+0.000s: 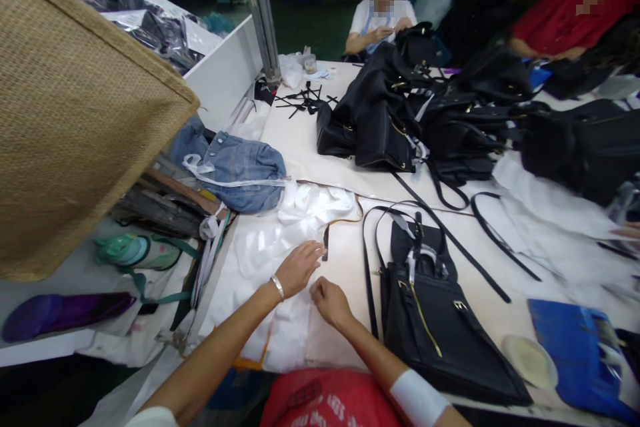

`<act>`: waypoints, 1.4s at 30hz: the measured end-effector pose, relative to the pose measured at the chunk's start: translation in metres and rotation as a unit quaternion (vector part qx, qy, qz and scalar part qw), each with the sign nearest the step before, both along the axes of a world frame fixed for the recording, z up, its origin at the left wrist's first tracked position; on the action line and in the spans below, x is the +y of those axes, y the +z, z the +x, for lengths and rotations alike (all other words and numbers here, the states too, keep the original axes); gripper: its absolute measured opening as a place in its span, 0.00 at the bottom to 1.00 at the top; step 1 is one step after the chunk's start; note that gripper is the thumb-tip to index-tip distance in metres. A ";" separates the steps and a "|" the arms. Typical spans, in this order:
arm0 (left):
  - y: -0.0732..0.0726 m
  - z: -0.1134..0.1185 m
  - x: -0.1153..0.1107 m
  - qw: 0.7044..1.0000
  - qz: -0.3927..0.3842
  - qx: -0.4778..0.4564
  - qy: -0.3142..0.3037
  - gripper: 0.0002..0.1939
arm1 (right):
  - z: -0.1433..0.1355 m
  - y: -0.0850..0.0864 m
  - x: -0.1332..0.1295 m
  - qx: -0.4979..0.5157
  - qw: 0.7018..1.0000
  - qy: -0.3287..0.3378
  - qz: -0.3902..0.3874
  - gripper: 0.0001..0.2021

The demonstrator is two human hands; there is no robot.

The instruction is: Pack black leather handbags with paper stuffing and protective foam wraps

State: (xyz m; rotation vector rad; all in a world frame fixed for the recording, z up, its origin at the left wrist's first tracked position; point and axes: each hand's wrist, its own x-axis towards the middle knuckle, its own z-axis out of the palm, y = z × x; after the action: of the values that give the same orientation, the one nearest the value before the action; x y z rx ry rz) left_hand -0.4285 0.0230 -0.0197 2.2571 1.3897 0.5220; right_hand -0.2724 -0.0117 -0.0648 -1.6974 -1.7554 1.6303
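Over a pile of thin white wrapping sheets, my left hand is stretched out, palm down, with its fingers extended. A short dark strip shows at its fingertips; whether they touch it I cannot tell. Just nearer to me, my right hand is curled with thumb and fingers together above the pale tabletop. Whatever it may pinch is hidden. To its right lies a black leather backpack with a gold zip, buckles and loose straps, its top handle wrapped in white.
Black bags are heaped at the back, near two seated people. Several black straps lie at the far left. A denim bag, a green bottle, a blue packet and a pale round dish are nearby. Burlap cloth hangs left.
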 end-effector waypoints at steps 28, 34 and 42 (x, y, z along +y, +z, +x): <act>-0.045 0.012 0.066 0.981 -0.038 0.174 0.073 0.17 | -0.010 0.053 -0.065 -0.148 0.842 0.519 0.003 0.12; -0.004 0.042 0.043 0.995 -0.039 0.087 -0.022 0.18 | 0.038 0.069 -0.029 -0.234 0.880 0.395 0.126 0.16; -0.013 0.065 -0.011 0.874 -0.427 -0.191 -0.129 0.16 | 0.111 0.072 0.006 -0.233 0.931 0.258 0.111 0.11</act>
State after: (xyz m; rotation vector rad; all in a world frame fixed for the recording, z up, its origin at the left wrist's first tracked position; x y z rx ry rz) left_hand -0.3630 0.0123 -0.0331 1.4681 0.8428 0.1766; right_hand -0.1616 -0.0060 0.0074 -1.7044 -2.6848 1.1620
